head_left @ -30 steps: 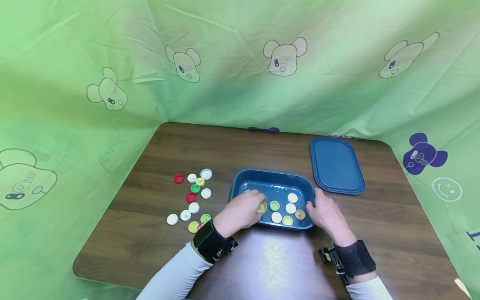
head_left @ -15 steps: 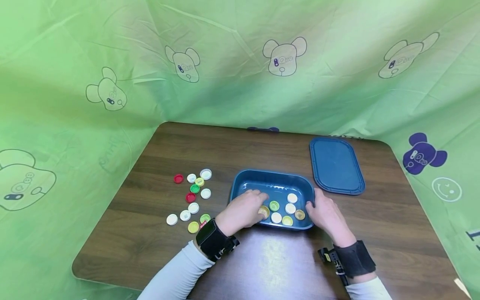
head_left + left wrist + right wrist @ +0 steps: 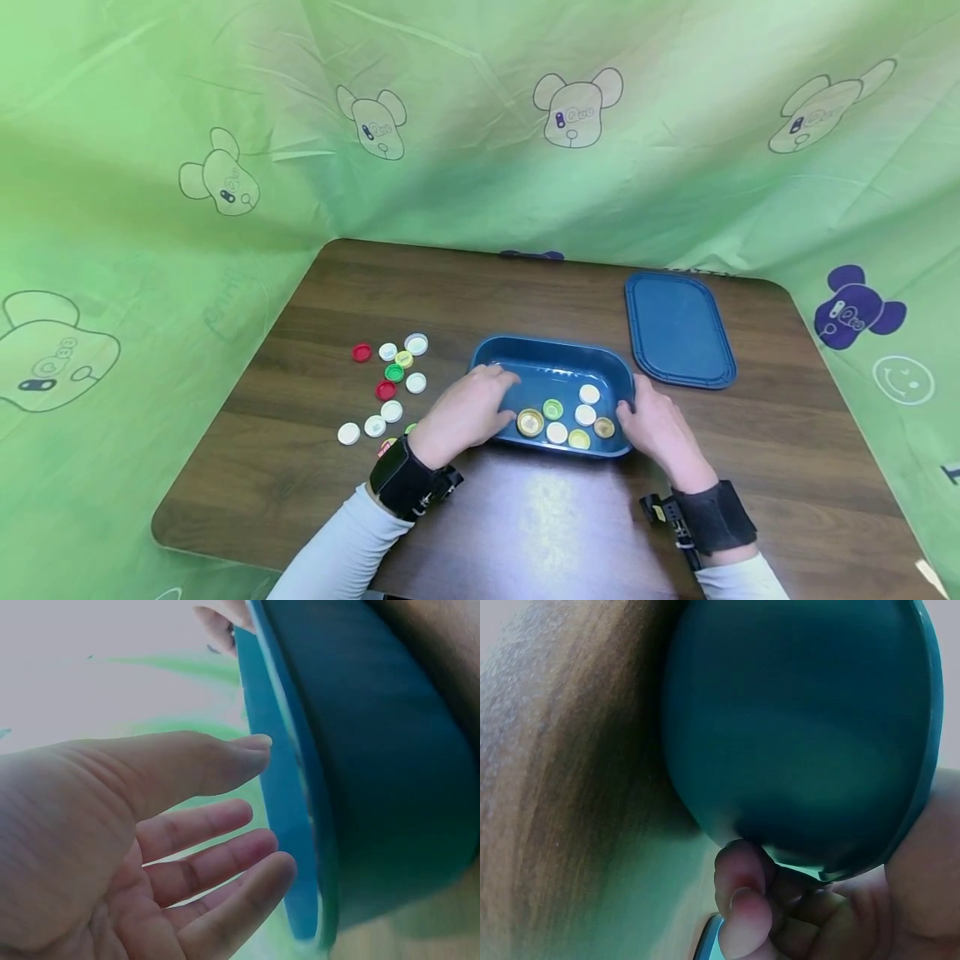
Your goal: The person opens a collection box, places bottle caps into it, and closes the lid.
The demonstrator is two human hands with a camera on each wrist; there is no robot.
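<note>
We see a dark blue rectangular plastic container [image 3: 551, 367] sitting near the front middle of the brown wood-grain table [image 3: 465, 292]. In it lie 6 bottle caps: a gold-rimmed yellow cap [image 3: 529, 422], a green cap [image 3: 552, 408], 3 white caps [image 3: 585, 414] and a yellow-green cap [image 3: 578, 438] toward the near wall.

Our left hand [image 3: 463, 414] lies over the container's left rim with its fingers straight and relaxed, holding nothing; the left wrist view shows the open palm [image 3: 112, 847] just beside the blue rim [image 3: 274, 795], the thumb tip almost at it. The gold-rimmed yellow cap lies free just beside that hand.

Our right hand [image 3: 660, 427] grips the container's right end, the thumb and fingers curled round the corner; the right wrist view shows a fingertip [image 3: 744, 907] tucked under the rounded blue wall [image 3: 802, 727].

To the left of the container a loose cluster of white, green, yellow and red bottle caps [image 3: 390, 387] lies on the table. The flat dark blue rectangular lid [image 3: 678, 329] rests apart at the right rear. A green cloth printed with cartoon bears [image 3: 480, 117] surrounds the table.
</note>
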